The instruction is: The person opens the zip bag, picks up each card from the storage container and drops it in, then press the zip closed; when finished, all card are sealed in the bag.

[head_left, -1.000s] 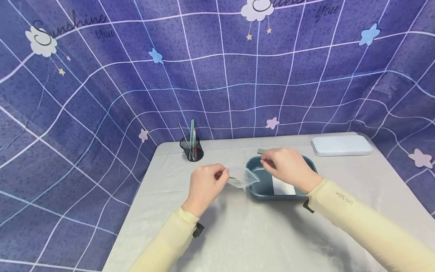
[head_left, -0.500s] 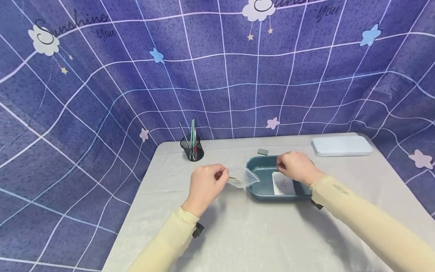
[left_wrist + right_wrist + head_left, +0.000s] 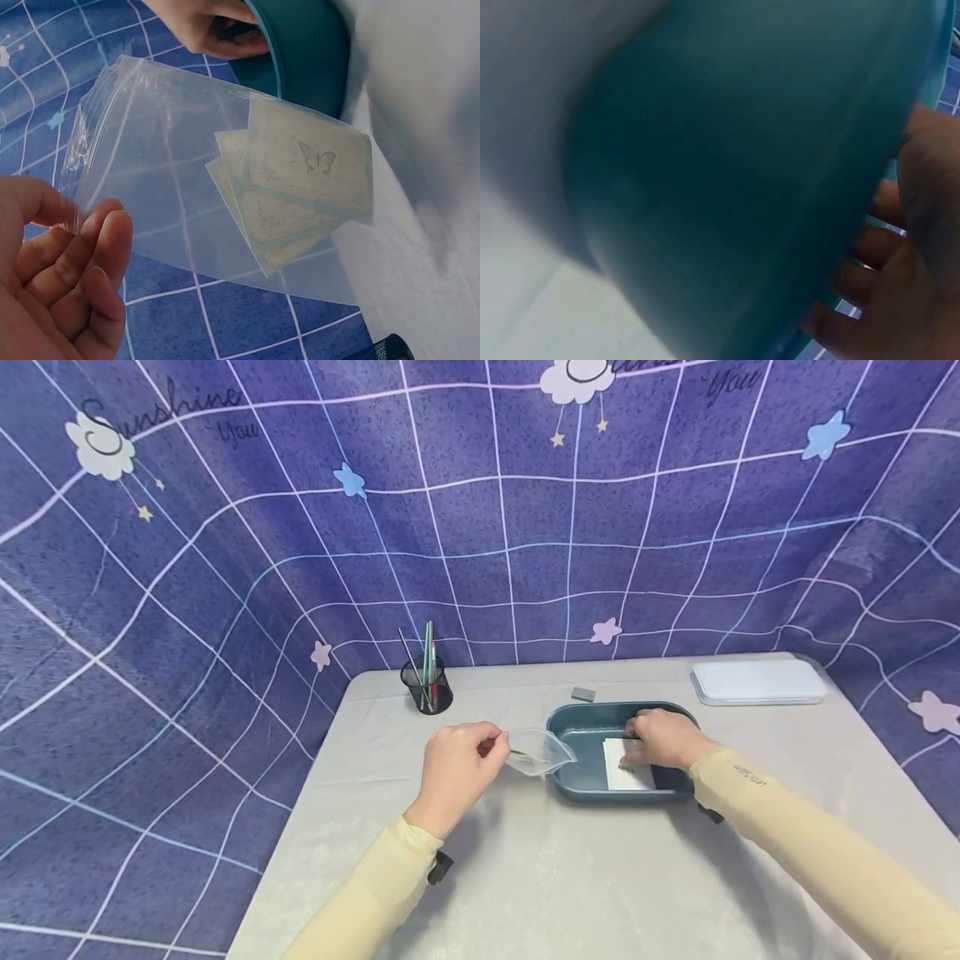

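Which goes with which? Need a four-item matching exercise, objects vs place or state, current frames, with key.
Things:
1. clear bag
2. blue-green tray
3. mesh cup
4. pale flat case

Place or state:
A. at the far right of the table
B. pinched by the left hand
C. has the right hand inside its rim
D. black, slim sticks standing in it

Pairs: 1-B, 2-C, 3-D, 4-A

Bright, even light from above fills the head view, laying soft-edged shadows on the table (image 3: 525, 877), while the right hand (image 3: 667, 739) blurs slightly. The left wrist view is dimmer, with glare streaking the plastic bag (image 3: 191, 187); the right is darkest, its teal tray (image 3: 742, 172) smeared and soft.
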The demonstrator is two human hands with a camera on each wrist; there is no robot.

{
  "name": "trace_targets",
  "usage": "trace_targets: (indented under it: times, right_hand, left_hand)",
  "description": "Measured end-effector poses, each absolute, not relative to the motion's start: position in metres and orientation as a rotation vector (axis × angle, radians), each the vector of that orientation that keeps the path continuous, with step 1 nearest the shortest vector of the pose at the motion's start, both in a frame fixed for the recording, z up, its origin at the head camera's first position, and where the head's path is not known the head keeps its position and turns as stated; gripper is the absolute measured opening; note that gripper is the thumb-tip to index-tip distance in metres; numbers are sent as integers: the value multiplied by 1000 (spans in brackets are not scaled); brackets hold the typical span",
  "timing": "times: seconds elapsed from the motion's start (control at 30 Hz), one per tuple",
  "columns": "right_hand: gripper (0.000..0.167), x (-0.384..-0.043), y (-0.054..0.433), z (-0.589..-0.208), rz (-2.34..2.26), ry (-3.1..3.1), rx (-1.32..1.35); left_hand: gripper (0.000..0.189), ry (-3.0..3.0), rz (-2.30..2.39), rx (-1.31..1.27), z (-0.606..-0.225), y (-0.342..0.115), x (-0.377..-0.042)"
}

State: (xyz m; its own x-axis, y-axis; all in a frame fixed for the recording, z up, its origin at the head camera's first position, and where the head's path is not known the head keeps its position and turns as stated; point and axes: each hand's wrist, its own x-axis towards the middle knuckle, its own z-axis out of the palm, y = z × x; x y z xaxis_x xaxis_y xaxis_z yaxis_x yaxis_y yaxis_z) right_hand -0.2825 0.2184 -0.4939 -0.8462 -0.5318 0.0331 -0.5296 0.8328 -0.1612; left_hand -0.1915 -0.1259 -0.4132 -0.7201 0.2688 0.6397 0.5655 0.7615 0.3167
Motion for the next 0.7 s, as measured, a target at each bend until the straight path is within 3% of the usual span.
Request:
trace_targets:
  times: [0.1, 0.2, 0.7]
  right_hand:
    - [73, -282, 221, -498, -198, 2974, -852]
    - [82, -280, 223, -501, -171, 2981, -866]
    - [70, -279, 224, -509, -211, 3069, -876]
  left_hand:
    - [14, -2380, -676, -621, -413, -126, -192]
    - [14, -2385, -675, -624, -414, -126, -192]
    - [14, -2382, -687, -628, -416, -127, -192]
